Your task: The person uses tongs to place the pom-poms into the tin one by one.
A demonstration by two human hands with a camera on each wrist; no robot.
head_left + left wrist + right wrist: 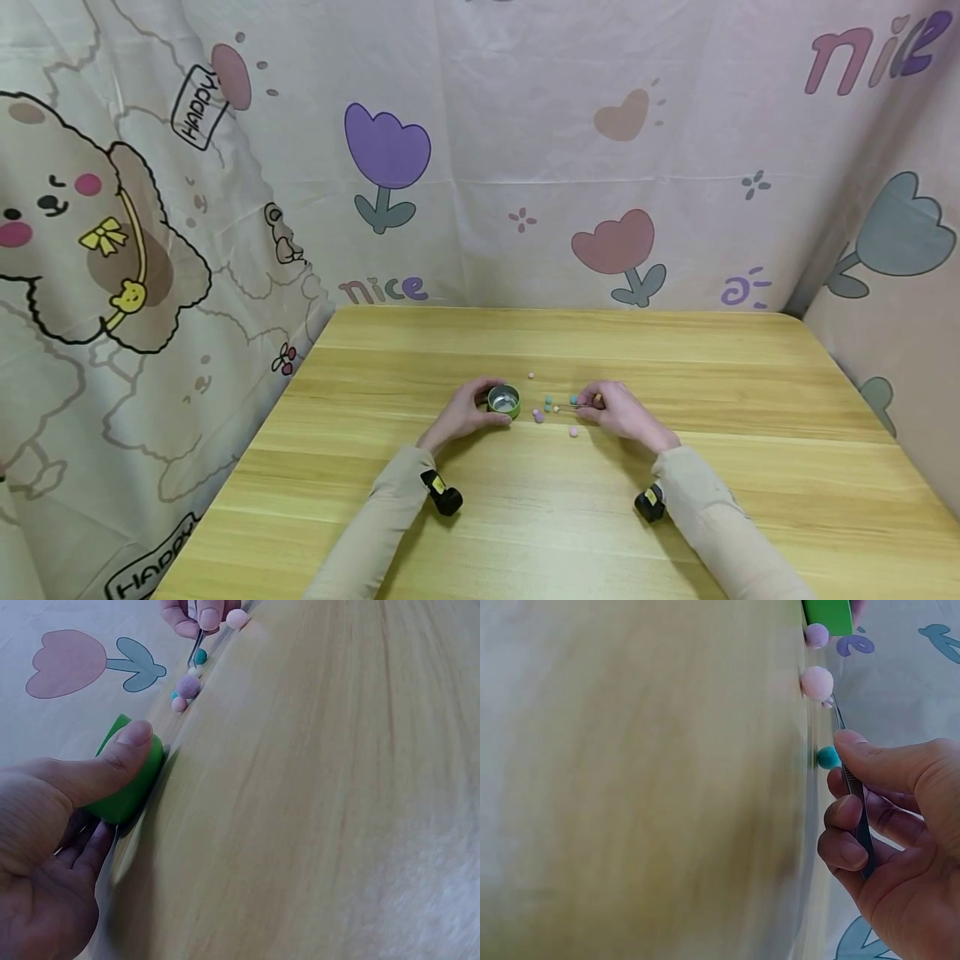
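My left hand (467, 410) holds a small round green tin (505, 415) on the table, thumb on the near side and fingers behind it. The tin's top is uncovered, and its silvery inside shows. In my right hand (621, 413) is a pair of metal tweezers (859, 817), pinched between thumb and fingers and pointing left. Its tips are at a small whitish ball (193, 672); whether they grip it I cannot tell. Around them lie a purple fuzzy ball (188, 687), a pink ball (573, 432) and a teal ball (828, 757).
Further back on the wooden table (465, 517) lies a tiny pink ball (531, 375). More small teal balls (548, 400) sit between the hands. A printed cloth (480, 150) hangs behind and beside the table. Each sleeve carries a black wrist camera (442, 493).
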